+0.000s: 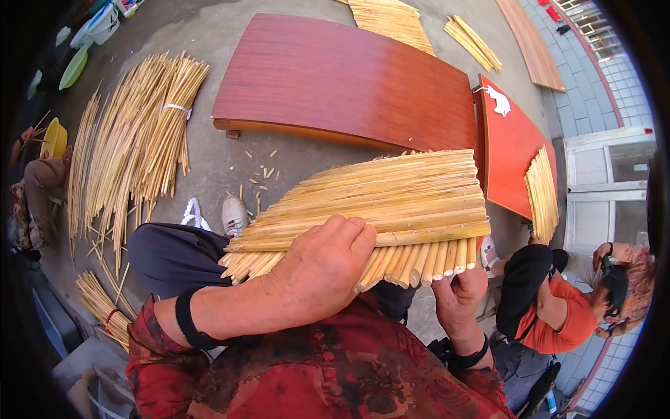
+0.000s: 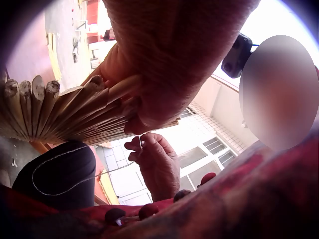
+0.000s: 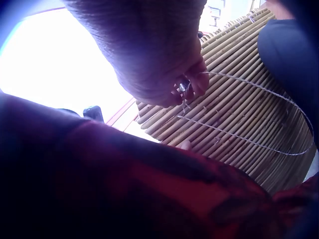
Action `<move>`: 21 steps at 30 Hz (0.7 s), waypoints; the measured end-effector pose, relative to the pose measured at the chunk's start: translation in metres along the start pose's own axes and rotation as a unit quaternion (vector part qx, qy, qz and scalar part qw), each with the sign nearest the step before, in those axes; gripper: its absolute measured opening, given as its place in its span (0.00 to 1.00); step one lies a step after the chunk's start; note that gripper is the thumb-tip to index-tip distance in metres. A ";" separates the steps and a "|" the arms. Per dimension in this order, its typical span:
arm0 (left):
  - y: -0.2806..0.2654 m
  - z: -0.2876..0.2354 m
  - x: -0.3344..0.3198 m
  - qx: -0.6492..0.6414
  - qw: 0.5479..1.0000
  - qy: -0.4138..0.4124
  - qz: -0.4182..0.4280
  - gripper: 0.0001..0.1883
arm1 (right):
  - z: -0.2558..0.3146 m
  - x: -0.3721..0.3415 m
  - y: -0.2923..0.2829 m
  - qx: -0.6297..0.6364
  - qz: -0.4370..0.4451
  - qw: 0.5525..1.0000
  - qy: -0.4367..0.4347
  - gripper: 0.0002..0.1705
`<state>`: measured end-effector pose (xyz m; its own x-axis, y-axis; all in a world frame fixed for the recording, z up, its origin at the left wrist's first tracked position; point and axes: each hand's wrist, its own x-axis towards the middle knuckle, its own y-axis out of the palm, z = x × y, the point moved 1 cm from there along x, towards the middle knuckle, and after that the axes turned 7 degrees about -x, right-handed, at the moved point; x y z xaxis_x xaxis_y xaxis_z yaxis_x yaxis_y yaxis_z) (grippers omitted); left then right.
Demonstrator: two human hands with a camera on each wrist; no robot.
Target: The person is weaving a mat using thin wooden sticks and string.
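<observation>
A mat of pale stalks (image 1: 391, 195) bound side by side lies over the person's lap, its near part folded under so cut ends show. The left hand (image 1: 328, 258) grips the mat's near edge from above, fingers over the top stalk. Below the mat's right end, the right hand (image 1: 460, 297) has its fingers curled close to the cut ends. In the left wrist view the right hand (image 2: 157, 162) pinches something thin, likely a needle. A white thread (image 3: 244, 142) loops under the mat in the right wrist view, beside the right hand (image 3: 192, 89) and a small shiny metal piece (image 3: 184, 86).
A dark red board (image 1: 349, 77) stands ahead, with an orange-red board (image 1: 516, 153) to its right bearing a white cord. Stalk bundles (image 1: 139, 133) lie on the ground at left, with cut bits nearby. Other people sit at right and far left.
</observation>
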<state>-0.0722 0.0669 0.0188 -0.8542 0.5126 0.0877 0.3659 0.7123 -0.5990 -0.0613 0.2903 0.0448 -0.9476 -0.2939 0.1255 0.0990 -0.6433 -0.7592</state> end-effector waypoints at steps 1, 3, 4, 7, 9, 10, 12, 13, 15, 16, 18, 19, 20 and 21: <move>0.000 0.000 0.000 0.001 1.000 -0.002 0.007 0.30 | 0.000 -0.001 0.001 0.021 0.006 1.000 0.008 0.15; 0.000 0.000 0.001 0.001 1.000 0.000 0.007 0.30 | -0.004 -0.004 0.005 0.056 0.016 0.998 0.024 0.16; 0.000 0.000 0.001 0.000 1.000 0.002 0.007 0.30 | -0.006 -0.006 0.006 0.091 0.027 0.995 0.038 0.16; -0.001 -0.001 0.002 0.008 1.000 -0.003 0.010 0.30 | -0.003 0.000 0.000 -0.008 0.001 1.000 0.015 0.15; -0.002 0.000 0.002 0.010 1.000 -0.002 0.009 0.30 | 0.000 0.007 -0.003 -0.029 -0.030 0.999 -0.011 0.14; -0.002 0.000 0.002 0.009 1.000 -0.002 0.009 0.30 | 0.001 0.009 -0.004 -0.051 -0.061 0.996 -0.037 0.13; -0.003 0.000 0.002 0.006 1.000 -0.003 0.008 0.30 | -0.004 0.008 -0.004 -0.061 -0.070 0.992 -0.081 0.19; -0.003 -0.001 0.002 0.004 1.000 -0.005 0.006 0.31 | -0.003 0.008 -0.004 -0.013 -0.064 0.997 -0.052 0.16; -0.002 -0.001 0.002 0.004 1.000 -0.002 0.002 0.31 | -0.003 0.007 -0.002 0.035 -0.057 0.997 -0.023 0.12; -0.002 -0.001 0.001 0.004 1.000 -0.001 -0.002 0.31 | -0.003 0.004 0.000 0.043 -0.034 0.998 -0.003 0.12; -0.002 -0.001 0.001 0.003 1.000 0.001 -0.006 0.31 | -0.003 0.001 0.004 0.051 -0.009 0.999 0.016 0.12; -0.002 -0.001 0.001 0.002 1.000 0.005 -0.010 0.31 | -0.003 0.001 0.005 0.052 0.014 0.998 0.016 0.12; -0.002 -0.001 0.001 0.001 1.000 0.005 -0.010 0.31 | -0.003 0.000 0.006 0.052 0.036 0.998 0.016 0.12; -0.002 -0.001 0.001 0.000 1.000 0.007 -0.013 0.31 | -0.004 -0.002 0.007 0.052 0.036 0.998 0.016 0.12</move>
<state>-0.0733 0.0663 0.0205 -0.8583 0.5000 0.1152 0.3427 0.7257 -0.5966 -0.0600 0.2895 0.0365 -0.9458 -0.3205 0.0524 0.1957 -0.6913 -0.6956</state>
